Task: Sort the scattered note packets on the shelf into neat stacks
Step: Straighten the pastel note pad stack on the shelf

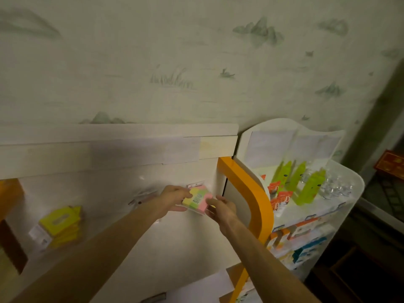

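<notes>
Note packets (197, 200): multicolour stack pinched between left hand (172, 199) and right hand (220, 207) grip | risk: loose squeeze, packets fan out onto shelf (192, 237)

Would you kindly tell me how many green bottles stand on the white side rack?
3 green bottles: one at the left, one in the middle, one at the right front; others may be hidden.

We see a glossy white shelf (122, 248) with a shiny orange edge (247, 189), a plastic-wrapped paper note packet (197, 199), clear glasses (336, 186) and matt wallpaper (196, 62).
</notes>
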